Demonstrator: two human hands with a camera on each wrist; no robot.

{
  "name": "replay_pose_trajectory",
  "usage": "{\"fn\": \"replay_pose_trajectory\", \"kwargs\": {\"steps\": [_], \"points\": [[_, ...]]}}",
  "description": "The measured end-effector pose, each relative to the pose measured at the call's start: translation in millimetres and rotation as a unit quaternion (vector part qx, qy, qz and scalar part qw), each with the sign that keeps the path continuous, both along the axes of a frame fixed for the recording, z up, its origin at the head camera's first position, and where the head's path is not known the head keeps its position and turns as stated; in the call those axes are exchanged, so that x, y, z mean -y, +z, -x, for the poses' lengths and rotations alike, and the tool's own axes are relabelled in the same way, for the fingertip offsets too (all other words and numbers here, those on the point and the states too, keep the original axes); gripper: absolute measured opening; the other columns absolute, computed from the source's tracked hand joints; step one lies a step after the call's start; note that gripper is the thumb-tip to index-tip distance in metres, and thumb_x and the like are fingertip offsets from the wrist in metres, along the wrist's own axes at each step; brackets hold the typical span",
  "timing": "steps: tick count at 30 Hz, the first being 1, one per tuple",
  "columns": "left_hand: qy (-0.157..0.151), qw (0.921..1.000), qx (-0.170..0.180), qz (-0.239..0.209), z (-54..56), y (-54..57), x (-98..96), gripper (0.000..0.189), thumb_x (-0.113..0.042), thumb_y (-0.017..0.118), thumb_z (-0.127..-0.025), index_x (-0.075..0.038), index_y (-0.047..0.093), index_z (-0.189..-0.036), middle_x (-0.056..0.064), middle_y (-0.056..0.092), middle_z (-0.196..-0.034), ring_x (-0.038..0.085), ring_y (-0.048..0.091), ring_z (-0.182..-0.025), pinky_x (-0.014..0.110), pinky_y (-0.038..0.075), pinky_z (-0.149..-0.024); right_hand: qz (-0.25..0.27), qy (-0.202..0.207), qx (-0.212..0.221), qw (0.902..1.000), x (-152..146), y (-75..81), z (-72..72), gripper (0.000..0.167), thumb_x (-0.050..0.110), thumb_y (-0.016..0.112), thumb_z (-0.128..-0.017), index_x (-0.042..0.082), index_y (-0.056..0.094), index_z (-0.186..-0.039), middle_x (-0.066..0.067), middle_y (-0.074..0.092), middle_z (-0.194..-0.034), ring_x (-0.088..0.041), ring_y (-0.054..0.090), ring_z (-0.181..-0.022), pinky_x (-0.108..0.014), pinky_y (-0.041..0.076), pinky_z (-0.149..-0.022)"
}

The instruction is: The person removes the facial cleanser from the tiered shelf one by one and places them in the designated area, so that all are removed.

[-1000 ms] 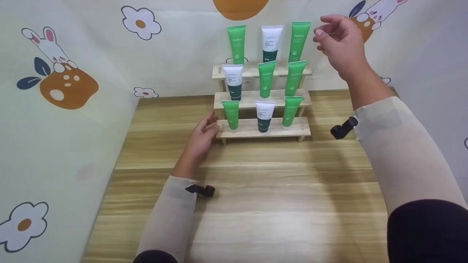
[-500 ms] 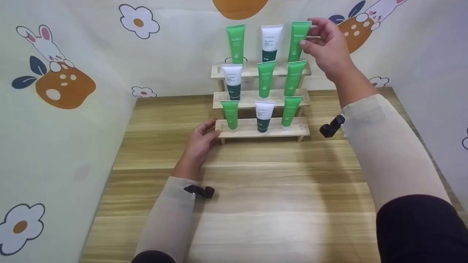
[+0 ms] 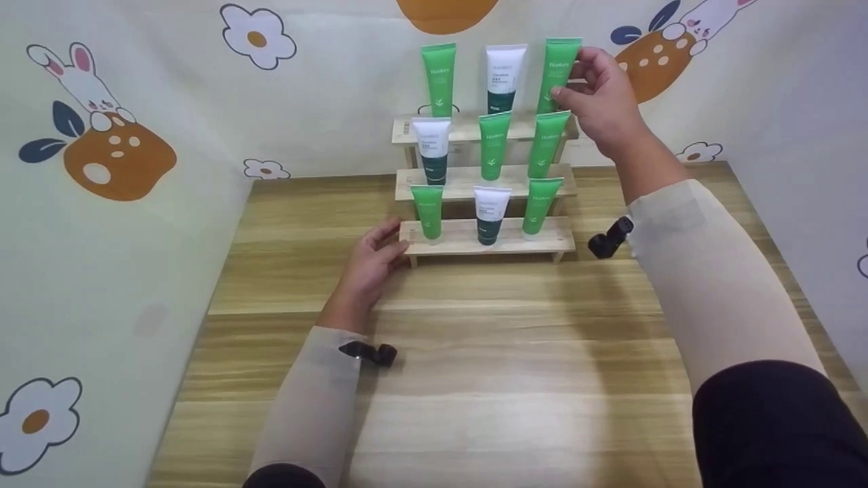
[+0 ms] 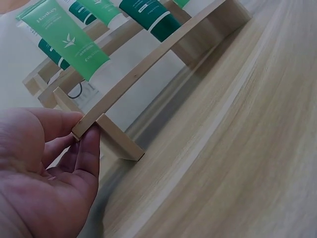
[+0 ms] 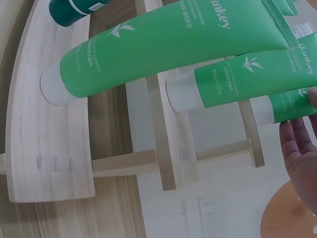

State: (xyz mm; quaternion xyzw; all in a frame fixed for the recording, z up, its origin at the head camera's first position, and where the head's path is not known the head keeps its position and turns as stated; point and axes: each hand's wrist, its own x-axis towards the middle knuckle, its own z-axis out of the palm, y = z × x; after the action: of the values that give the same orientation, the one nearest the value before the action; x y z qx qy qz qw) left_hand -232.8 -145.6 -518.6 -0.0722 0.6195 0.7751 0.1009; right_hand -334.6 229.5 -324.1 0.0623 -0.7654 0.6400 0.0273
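Observation:
My right hand (image 3: 605,108) holds the upper right green tube (image 3: 557,74) by its right side, thumb in front. The right wrist view shows the fingers (image 5: 292,144) on that same tube, its white cap at or close to the top tier; contact there cannot be made out. With thumb and fingers my left hand (image 4: 54,168) pinches the left end of the lowest tier of a wooden stepped shelf (image 3: 488,242). Beside it on that tier stands a green tube (image 4: 67,42). A white and dark green tube (image 3: 489,215) occupies the middle of the tier.
Other tubes stand upright in rows on the three tiers, among them a white tube (image 3: 503,78) and a green tube (image 3: 439,80) on top. Behind the shelf is a patterned cloth wall (image 3: 325,102). Wood-grain tabletop (image 3: 488,379) extends in front.
My right hand has come left and down from beside the top tier and taken hold of the upper right green tube, which has shifted slightly right. The left hand has closed on the shelf's end.

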Motion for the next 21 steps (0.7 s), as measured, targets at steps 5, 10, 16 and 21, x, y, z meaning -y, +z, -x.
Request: {"fn": "replay_pose_trajectory", "kwargs": {"steps": [5, 10, 16, 21], "points": [[-0.006, 0.9999, -0.004, -0.009, 0.1, -1.5, 0.4, 0.062, 0.004, 0.062, -0.103, -0.003, 0.042, -0.162, 0.012, 0.045, -0.168, 0.029, 0.056, -0.142, 0.025, 0.06, -0.101, 0.024, 0.006, -0.009, 0.9997, -13, -4.0, 2.1, 0.053, 0.01, 0.072, -0.101, 0.02, 0.054, -0.15, -0.001, 0.066, -0.134, -0.024, 0.063, -0.134, -0.039, 0.05, -0.121], [-0.008, 0.9999, -0.005, -0.009, 0.2, -1.1, 0.4, 0.063, 0.004, 0.061, -0.103, -0.002, 0.041, -0.162, 0.012, 0.043, -0.169, 0.029, 0.055, -0.144, 0.025, 0.06, -0.102, 0.063, -0.009, -0.01, 0.9979, -34, -7.0, -1.0, 0.057, 0.007, 0.075, -0.099, 0.02, 0.052, -0.15, -0.002, 0.067, -0.136, -0.023, 0.062, -0.134, -0.034, 0.054, -0.116], [-0.009, 0.9999, -0.007, -0.005, 0.1, 0.5, 1.6, 0.064, 0.003, 0.062, -0.103, -0.003, 0.04, -0.163, 0.012, 0.043, -0.169, 0.03, 0.055, -0.143, 0.027, 0.06, -0.103, 0.104, -0.025, -0.024, 0.9939, -59, -14.9, -6.6, 0.061, 0.005, 0.075, -0.098, 0.021, 0.05, -0.151, -0.005, 0.067, -0.139, -0.024, 0.062, -0.135, -0.034, 0.056, -0.114], [-0.009, 0.9999, -0.004, -0.012, 0.0, -0.4, 2.4, 0.064, 0.002, 0.063, -0.103, -0.005, 0.042, -0.163, 0.011, 0.043, -0.169, 0.028, 0.055, -0.143, 0.026, 0.06, -0.102, 0.117, -0.039, -0.01, 0.9923, -74, -27.0, -9.4, 0.063, 0.006, 0.076, -0.098, 0.024, 0.048, -0.152, -0.004, 0.067, -0.137, -0.023, 0.064, -0.131, -0.032, 0.058, -0.111]]}}
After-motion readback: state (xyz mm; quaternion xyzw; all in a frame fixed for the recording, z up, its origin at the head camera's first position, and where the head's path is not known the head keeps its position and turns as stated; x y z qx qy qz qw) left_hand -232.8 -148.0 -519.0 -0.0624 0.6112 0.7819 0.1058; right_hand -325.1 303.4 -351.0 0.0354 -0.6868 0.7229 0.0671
